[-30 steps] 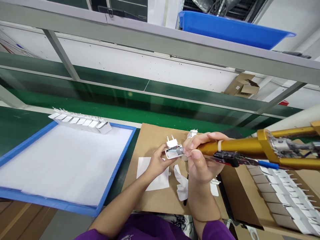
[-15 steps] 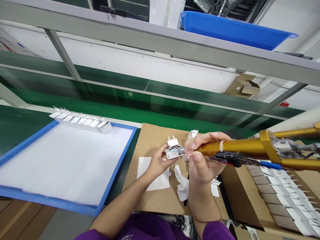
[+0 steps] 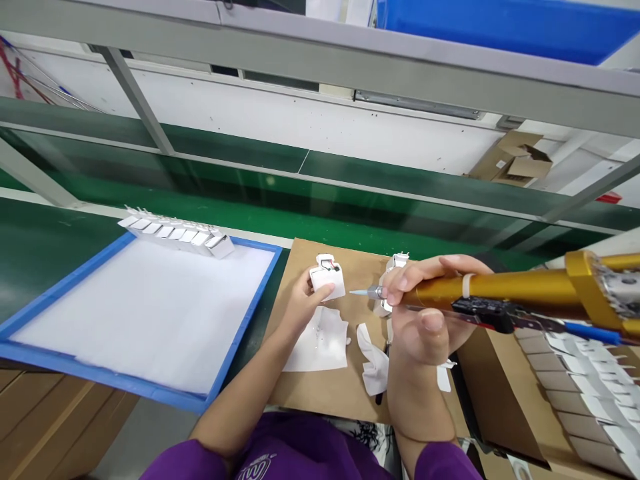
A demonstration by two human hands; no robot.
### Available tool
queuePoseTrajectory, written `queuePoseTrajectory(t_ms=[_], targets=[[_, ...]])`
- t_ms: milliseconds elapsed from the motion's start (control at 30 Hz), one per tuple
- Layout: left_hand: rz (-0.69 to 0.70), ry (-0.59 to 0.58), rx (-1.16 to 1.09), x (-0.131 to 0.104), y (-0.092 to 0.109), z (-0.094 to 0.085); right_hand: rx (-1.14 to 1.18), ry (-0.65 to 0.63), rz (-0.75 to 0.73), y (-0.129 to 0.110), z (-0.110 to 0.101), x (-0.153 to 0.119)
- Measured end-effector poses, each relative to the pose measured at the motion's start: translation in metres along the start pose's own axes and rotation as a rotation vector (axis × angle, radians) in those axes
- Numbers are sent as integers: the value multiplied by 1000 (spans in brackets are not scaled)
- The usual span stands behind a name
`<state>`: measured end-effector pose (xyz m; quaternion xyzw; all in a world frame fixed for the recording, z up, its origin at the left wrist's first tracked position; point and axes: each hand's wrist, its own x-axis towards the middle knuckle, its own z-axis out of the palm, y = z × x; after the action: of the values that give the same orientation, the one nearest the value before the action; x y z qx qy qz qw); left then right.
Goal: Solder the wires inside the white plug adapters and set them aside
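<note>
A white adapter housing (image 3: pixel 329 283) with small wires showing at its top is held in my left hand (image 3: pixel 303 300), thumb across its face. My right hand (image 3: pixel 425 310) is wrapped round a gold dispensing tool (image 3: pixel 500 293). The tool's pale needle tip points left, a short gap from the housing. Below the housing, a white paper sheet (image 3: pixel 320 343) lies on the brown cardboard (image 3: pixel 310 393). Crumpled white paper (image 3: pixel 373 360) rests to its right. Behind my right fingers stand more white housings (image 3: pixel 399 262), partly hidden.
At the left is a blue-rimmed tray (image 3: pixel 250 320) lined with white, a row of white adapters (image 3: pixel 175 233) along its back edge. A cardboard box (image 3: pixel 505 373) and rows of white adapters (image 3: pixel 585 393) are at the right. A blue bin (image 3: pixel 500 30) sits on the shelf above.
The needle tip has come away from the housing. My left hand has turned the housing, so its flat face shows instead of its open side and pins. The camera view has shifted slightly.
</note>
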<state>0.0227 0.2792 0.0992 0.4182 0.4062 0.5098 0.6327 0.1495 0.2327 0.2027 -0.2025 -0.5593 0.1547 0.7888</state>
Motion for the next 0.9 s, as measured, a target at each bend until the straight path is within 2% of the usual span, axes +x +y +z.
queuePoseTrajectory(t_ms=[167,333,700,900], targets=[[-39,-61,-141,-3,3,-3,-53,6,2,2,-1,2],[-38,-79,-174,-4,5,-2,-66,23,34,1,-1,2],[53,-83,-54,-5,2,-5,40,18,28,11,-5,10],[123,-54,97,0,0,-7,-2,43,33,14,-8,10]])
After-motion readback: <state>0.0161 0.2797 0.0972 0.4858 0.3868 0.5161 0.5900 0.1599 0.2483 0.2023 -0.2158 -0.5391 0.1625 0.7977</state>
